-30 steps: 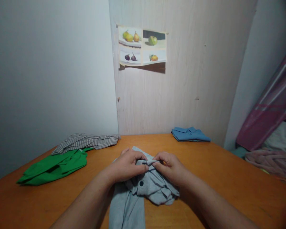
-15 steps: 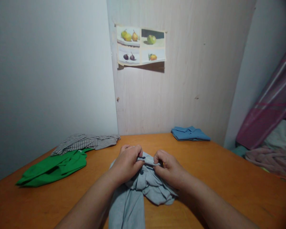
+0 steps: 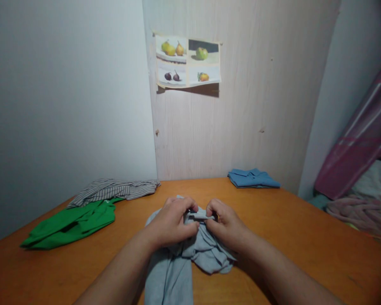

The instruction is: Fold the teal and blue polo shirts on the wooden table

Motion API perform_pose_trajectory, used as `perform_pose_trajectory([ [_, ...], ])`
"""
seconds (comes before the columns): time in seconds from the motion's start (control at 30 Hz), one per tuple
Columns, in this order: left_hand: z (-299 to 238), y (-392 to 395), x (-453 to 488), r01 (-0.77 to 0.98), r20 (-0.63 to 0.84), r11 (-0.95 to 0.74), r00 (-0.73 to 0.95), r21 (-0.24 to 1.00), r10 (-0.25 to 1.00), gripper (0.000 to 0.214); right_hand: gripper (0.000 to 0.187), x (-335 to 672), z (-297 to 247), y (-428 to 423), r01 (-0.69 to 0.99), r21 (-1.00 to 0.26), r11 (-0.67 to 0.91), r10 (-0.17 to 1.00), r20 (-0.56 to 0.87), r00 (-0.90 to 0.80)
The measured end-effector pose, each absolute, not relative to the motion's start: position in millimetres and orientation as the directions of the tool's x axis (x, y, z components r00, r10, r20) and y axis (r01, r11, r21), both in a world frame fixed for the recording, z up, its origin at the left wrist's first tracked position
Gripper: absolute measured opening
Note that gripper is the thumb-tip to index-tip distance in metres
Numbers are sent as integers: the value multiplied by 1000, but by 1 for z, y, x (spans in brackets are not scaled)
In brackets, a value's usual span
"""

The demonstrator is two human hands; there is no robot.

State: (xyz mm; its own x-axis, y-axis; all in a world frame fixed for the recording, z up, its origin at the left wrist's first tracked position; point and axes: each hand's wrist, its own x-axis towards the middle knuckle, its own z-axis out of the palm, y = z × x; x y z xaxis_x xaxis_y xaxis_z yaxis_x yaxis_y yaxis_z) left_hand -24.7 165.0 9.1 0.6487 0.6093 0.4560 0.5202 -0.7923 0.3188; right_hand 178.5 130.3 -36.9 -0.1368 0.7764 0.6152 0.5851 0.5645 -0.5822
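A light grey shirt (image 3: 169, 277) lies bunched on the table, one long part stretching toward me at the bottom edge. My left hand (image 3: 174, 220) rests over its upper part, curled fingers on the cloth, thumb a little lower. Between thumb and bent fingers, my right hand (image 3: 224, 222) pinches the shirt's edge. A narrow strip of cloth with a dark slit or dark piece spans the small gap between both hands. Much of the shirt's upper left is hidden under my left hand.
On the wooden table (image 3: 292, 241), a green garment (image 3: 73, 224) and a striped garment (image 3: 114, 188) lie at the left. A folded blue shirt (image 3: 253, 178) sits at the back right. Fruit pictures (image 3: 188, 61) hang on the wall. Crumpled fabrics (image 3: 358, 212) lie beyond the right edge.
My left hand has shifted slightly right, its thumb lower and farther from its fingers, covering the dark button seen before. My right hand keeps its pinch nearly in place.
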Motion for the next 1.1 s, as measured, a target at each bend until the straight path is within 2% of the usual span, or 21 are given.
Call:
perform_pose_trajectory([
  [0.13, 9, 166, -23, 474, 449, -805, 668, 357, 593, 17, 9, 180, -34, 129, 503, -667, 550, 814, 562, -144],
  [0.27, 12, 169, -27, 410, 412, -750, 649, 518, 640, 18, 17, 187, -26, 132, 293, -833, 470, 882, 456, -119],
  [0.37, 16, 167, -30, 366, 346, -678, 650, 638, 677, 11, 26, 192, -23, 137, 172, -897, 406, 913, 395, -96],
  [0.47, 18, 166, -33, 336, 265, -601, 670, 725, 693, 6, 35, 193, -27, 141, 202, -899, 389, 917, 358, -175],
  [0.57, 16, 167, -34, 311, 207, -548, 696, 776, 687, 9, 32, 193, -36, 143, 333, -845, 419, 905, 356, -234],
  [0.73, 16, 170, -37, 287, 175, -495, 697, 820, 695, 16, 11, 195, -41, 143, 467, -781, 415, 900, 429, -83],
  [0.83, 15, 173, -40, 277, 168, -462, 679, 843, 714, 19, 9, 196, -38, 144, 394, -833, 388, 917, 391, -77],
  [0.97, 11, 181, -44, 283, 167, -432, 640, 856, 750, 23, 21, 197, -38, 151, 232, -920, 315, 948, 317, -29],
  [1.03, 8, 185, -46, 285, 192, -423, 588, 860, 786, 26, 20, 199, -40, 154, 241, -915, 322, 936, 346, 62],
  [1.1, 6, 190, -48, 277, 228, -415, 520, 866, 823, 28, 28, 201, -40, 152, 256, -921, 295, 942, 325, 82],
])
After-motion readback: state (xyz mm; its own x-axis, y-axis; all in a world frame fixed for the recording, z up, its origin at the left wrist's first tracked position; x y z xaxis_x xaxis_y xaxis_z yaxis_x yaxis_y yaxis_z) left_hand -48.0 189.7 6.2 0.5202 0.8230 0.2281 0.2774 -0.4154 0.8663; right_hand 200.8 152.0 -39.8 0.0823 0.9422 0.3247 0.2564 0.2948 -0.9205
